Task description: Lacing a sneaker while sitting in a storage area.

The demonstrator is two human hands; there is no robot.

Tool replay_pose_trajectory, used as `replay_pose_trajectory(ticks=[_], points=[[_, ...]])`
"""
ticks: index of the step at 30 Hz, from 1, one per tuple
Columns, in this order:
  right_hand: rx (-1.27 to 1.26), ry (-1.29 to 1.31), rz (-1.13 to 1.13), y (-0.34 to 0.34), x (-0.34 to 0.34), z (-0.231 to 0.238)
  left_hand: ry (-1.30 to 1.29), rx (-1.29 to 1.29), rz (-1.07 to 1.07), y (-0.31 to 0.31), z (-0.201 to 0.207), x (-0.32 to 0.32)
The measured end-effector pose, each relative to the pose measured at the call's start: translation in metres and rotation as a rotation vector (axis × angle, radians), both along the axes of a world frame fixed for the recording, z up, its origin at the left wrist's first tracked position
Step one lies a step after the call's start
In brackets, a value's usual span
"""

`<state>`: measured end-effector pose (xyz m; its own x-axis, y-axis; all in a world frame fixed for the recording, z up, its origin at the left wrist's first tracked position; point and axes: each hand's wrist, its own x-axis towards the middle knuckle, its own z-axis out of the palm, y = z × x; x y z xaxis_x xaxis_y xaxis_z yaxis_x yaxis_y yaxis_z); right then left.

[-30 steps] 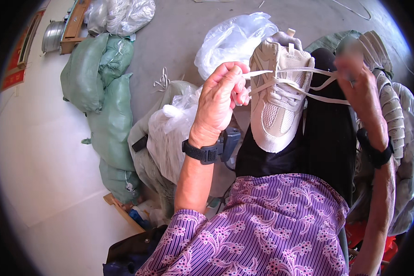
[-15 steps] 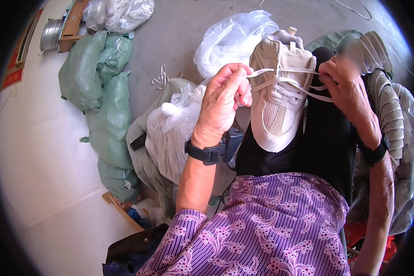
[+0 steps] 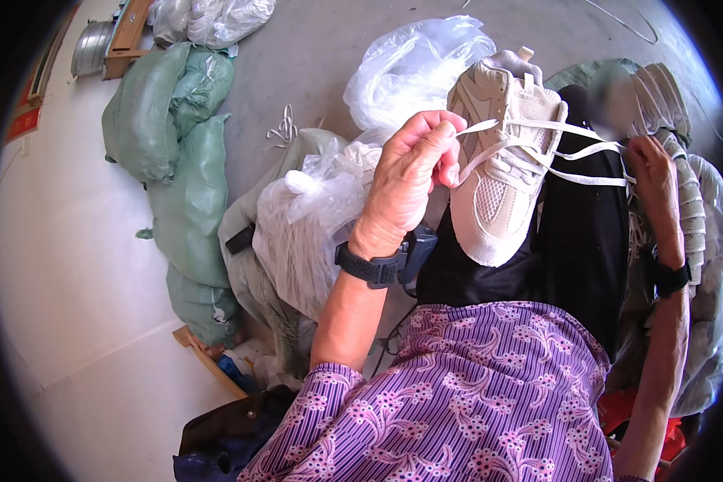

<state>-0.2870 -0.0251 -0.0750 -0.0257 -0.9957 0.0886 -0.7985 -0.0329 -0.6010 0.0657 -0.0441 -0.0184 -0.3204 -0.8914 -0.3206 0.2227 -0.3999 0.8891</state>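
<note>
- At far left, green woven sacks (image 3: pixel 193 185) lie piled along the white wall.
- Beside them, a clear plastic bag (image 3: pixel 285 233) holds pale contents, hard to make out.
- Left hand (image 3: pixel 408 181): fingers pinched on a cream shoelace (image 3: pixel 480 126), hiding its tip.
- Beige sneaker (image 3: pixel 498 181): over the black trousers (image 3: pixel 582 241), toe toward the wearer, sole hidden.
- Right hand (image 3: pixel 655 175): fingers narrowed on the shoelace's outstretched strands, fingertips hard to make out.
- Next to it, stacked beige pieces (image 3: pixel 661 104), partly blurred.
</note>
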Motion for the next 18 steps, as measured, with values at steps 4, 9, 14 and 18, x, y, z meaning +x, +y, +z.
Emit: replay_pose_trajectory(ticks=[4, 9, 14, 18], points=[[0.023, -0.032, -0.007, 0.016, -0.011, -0.014, -0.026, -0.013, 0.003, -0.001, -0.007, -0.006], [0.061, -0.138, -0.03, 0.024, -0.006, -0.012, -0.124, -0.04, 0.057, -0.004, -0.013, -0.006], [0.067, -0.159, -0.044, 0.024, 0.005, 0.001, -0.229, -0.113, 0.071, -0.002, -0.019, -0.007], [-0.057, -0.171, -0.019, 0.02, 0.017, 0.011, -0.439, -0.202, 0.088, -0.001, -0.023, -0.008]])
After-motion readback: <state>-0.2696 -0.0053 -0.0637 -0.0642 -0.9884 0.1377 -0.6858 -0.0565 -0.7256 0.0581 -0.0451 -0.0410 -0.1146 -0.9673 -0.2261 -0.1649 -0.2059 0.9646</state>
